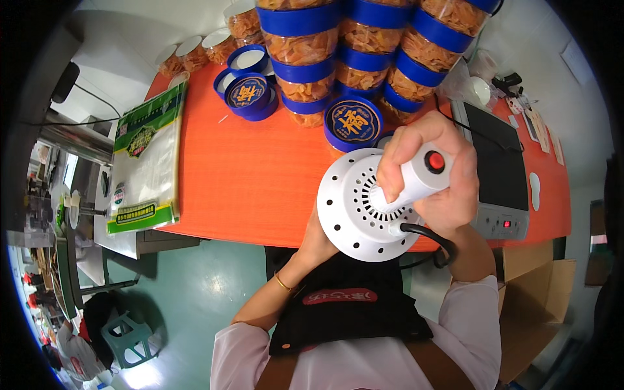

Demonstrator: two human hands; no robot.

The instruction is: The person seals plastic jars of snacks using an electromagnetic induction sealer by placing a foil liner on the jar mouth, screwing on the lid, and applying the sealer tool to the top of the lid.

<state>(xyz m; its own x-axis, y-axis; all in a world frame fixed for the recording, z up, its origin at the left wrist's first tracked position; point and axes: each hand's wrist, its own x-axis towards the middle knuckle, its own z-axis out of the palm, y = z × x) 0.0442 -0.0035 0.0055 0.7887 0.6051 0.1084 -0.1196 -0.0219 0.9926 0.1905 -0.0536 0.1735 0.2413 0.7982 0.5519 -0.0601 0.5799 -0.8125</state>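
My right hand (424, 131) is wrapped around the white handle of a corded tool, which looks like a hand-held induction cap sealer (341, 214). It has a round vented base and a red button (435, 161) on the handle end. My left hand (317, 236) is below the base at the table's front edge. Its fingers are hidden by the tool, so I cannot tell what they hold. Just beyond the tool stands a jar with a blue printed lid (353, 123). Stacked clear jars of orange dried pieces (306, 46) with blue lids rise behind it.
Several loose blue lids (247, 95) lie left of the stacks. White-topped jars (192, 52) line the wall. A pile of green-edged plastic bags (146, 165) overhangs the orange table (243, 185) at left. An induction cooktop (495, 161) is at right, above an open cardboard box (529, 302).
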